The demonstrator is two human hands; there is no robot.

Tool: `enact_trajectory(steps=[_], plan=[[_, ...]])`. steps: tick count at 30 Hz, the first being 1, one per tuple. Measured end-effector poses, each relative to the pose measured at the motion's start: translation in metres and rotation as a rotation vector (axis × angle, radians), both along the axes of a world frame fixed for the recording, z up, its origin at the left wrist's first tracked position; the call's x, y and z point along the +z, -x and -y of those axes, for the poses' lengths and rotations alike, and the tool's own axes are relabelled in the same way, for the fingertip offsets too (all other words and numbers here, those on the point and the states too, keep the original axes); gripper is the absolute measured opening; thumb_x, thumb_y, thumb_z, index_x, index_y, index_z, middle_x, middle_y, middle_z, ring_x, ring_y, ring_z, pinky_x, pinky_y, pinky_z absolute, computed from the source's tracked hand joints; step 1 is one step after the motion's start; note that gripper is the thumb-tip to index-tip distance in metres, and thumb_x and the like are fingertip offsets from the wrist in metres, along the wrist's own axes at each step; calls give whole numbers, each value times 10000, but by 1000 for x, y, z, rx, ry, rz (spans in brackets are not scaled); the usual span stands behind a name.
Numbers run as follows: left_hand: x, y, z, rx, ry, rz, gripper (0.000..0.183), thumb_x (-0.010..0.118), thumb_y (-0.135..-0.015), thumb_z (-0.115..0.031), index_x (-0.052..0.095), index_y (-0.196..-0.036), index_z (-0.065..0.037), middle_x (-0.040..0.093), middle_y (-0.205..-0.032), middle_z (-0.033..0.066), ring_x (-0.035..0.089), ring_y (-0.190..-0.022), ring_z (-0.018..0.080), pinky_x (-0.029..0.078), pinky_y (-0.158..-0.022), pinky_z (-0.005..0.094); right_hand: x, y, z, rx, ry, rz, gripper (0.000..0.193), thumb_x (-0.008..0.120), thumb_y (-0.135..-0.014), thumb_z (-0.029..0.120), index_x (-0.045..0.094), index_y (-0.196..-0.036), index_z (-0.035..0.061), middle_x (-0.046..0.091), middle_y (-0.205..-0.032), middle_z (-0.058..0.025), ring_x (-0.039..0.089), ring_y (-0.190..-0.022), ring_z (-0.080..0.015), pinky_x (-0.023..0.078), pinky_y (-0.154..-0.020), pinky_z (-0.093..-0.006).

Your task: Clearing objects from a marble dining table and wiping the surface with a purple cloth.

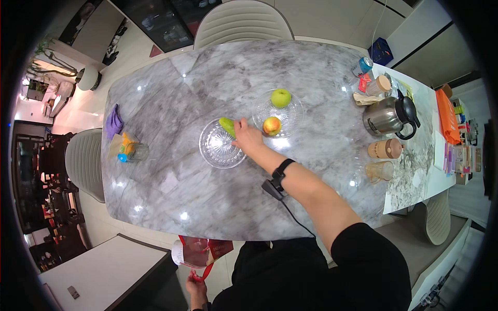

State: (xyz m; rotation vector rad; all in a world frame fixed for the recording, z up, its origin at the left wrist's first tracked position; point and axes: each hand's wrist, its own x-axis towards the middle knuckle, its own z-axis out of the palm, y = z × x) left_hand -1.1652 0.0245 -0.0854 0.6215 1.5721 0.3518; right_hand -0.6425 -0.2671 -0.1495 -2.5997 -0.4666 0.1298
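Note:
My right hand (247, 136) reaches over the table and grips a green, oblong fruit or vegetable (226, 125) at the edge of a clear ribbed glass plate (209, 151). My fingers cover part of it, so its kind is unclear. Just right of that hand, a second clear plate (294, 115) bears a green apple (281, 98) and a yellow-red apple (272, 126). Down by the table's near edge, my left hand (195, 280) is closed round the red strap of a red bag (220, 249) with a see-through side.
A steel thermos jug (381, 118), a brown cup (384, 149), a glass mug (380, 171), a lidded jar (378, 86) and a blue can (362, 66) stand at the right. A purple cloth (114, 122) and a glass with colourful items (136, 151) are at the left. Chairs (244, 22) surround the marble table.

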Motion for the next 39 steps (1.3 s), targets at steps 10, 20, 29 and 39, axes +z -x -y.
enact_trajectory(steps=[10,20,29,39], plan=[[-19,53,-17,67,50,0,223,359,-975,-137,524,-1062,-16,600,-847,44,519,-627,104,439,-540,198,52,24,61,-280,-306,99,616,713,-769,347,489,-1267,62,502,-1186,-137,609,-950,-338,530,-721,-437],[-46,37,-28,-10,116,59,255,283,-983,-146,491,-1051,-15,551,-821,73,498,-654,151,444,-588,235,-31,20,164,-711,-266,212,488,713,-822,337,564,-1139,-3,584,-1010,-245,521,-1033,-378,463,-831,-430],[-38,37,-12,-6,103,4,231,334,-975,-148,528,-999,-26,581,-833,48,519,-664,118,449,-593,228,-32,69,41,-294,-246,-314,372,635,-873,344,568,-984,-5,682,-752,-161,677,-768,-345,524,-673,-437],[-49,46,-30,-124,137,94,211,376,-984,-175,539,-1018,-45,584,-835,15,509,-616,111,440,-574,228,-61,100,42,-297,-811,-585,185,584,-935,187,435,-903,83,706,-777,-62,552,-546,-88,413,-468,-259]])
